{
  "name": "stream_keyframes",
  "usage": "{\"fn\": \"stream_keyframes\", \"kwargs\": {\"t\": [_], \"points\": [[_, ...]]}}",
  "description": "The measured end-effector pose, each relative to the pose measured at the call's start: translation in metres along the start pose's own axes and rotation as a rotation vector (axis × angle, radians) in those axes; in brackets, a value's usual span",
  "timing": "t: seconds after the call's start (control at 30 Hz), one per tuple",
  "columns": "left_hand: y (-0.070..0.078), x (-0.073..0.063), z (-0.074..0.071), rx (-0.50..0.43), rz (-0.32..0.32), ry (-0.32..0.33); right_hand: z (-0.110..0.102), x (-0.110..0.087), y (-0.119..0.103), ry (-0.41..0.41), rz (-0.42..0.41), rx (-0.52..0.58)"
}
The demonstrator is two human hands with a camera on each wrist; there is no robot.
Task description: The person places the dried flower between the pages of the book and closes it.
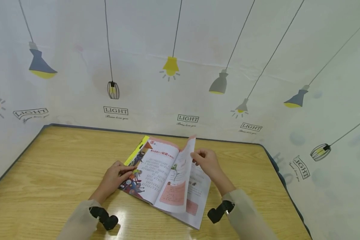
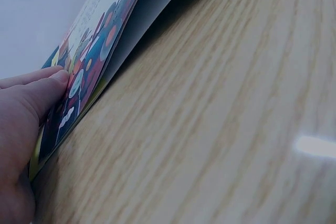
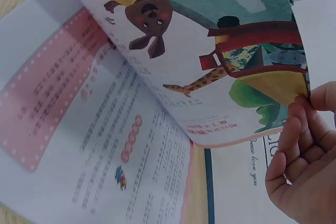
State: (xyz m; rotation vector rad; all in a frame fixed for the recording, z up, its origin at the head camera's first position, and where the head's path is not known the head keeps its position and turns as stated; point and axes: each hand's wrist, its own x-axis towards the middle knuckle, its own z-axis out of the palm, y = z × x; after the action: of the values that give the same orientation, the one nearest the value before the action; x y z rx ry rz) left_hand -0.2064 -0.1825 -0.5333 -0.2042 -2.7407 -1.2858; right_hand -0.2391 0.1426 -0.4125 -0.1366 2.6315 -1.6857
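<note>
An open picture book (image 1: 157,166) lies on the wooden table, with a yellow strip showing along its far left edge. My left hand (image 1: 115,178) rests at the book's left edge, thumb and finger touching the colourful printed margin (image 2: 86,72). My right hand (image 1: 208,163) pinches the outer edge of a lifted page (image 1: 180,173) between thumb and fingers. That page stands up from the right side and curves over, partly covering the page below. In the right wrist view, the underside of the lifted leaf (image 3: 252,3) carries a drawing of animals and a red vehicle.
The wooden table (image 1: 63,160) has a dark blue border along its back and sides. Close behind it rises a pale wall covering (image 1: 144,33) printed with hanging lamps and "LIGHT" lettering. Black wrist cameras (image 1: 103,218) sit on both sleeves.
</note>
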Motion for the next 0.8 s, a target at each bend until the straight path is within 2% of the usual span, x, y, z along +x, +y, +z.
{"fn": "stream_keyframes", "kwargs": {"t": [0.27, 0.53, 0.67, 0.8], "points": [[0.001, 0.000, 0.001, -0.004, 0.011, -0.001, 0.014, 0.010, -0.016, -0.006, -0.007, 0.074], [0.002, 0.000, 0.001, -0.016, 0.017, 0.003, 0.029, 0.021, -0.025, -0.032, 0.038, 0.220], [0.002, 0.000, -0.001, -0.018, 0.033, 0.004, 0.039, 0.027, -0.030, -0.045, 0.036, 0.227], [0.002, 0.003, -0.004, -0.002, 0.044, -0.033, 0.049, 0.033, -0.033, -0.048, 0.023, 0.194]]}}
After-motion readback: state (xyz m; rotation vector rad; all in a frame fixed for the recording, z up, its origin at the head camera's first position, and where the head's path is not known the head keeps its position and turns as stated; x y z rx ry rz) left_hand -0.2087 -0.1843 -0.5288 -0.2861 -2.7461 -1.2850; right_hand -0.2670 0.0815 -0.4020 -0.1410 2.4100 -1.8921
